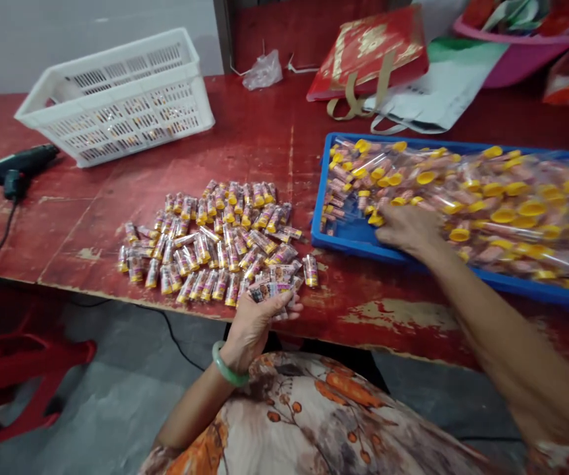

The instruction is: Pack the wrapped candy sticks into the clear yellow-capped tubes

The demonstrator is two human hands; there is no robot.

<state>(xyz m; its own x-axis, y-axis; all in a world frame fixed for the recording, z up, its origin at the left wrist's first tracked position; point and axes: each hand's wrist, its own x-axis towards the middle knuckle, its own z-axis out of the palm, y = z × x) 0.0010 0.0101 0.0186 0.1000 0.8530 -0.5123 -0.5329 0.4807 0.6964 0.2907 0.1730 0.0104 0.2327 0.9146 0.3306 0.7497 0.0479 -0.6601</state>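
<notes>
My left hand [259, 323], with a green bangle at the wrist, is closed on a small stack of printed labels [269, 290] at the table's front edge. Just beyond it, many small wrapped tubes [200, 247] with yellow ends lie in a loose pile on the table. My right hand [407, 231] reaches into the blue tray [353, 245] among pink tubes with yellow caps [504, 214]. Its fingers are curled down beside a yellow cap. Their tips are partly hidden, so what they grip cannot be made out.
A white plastic basket [126, 112] stands at the back left, and a black heat gun [20, 165] with a cord lies beside it. Behind the tray are a red gift bag [373, 49], a white-green bag [442, 92] and a pink basin [521, 56]. A red stool [17, 363] stands lower left.
</notes>
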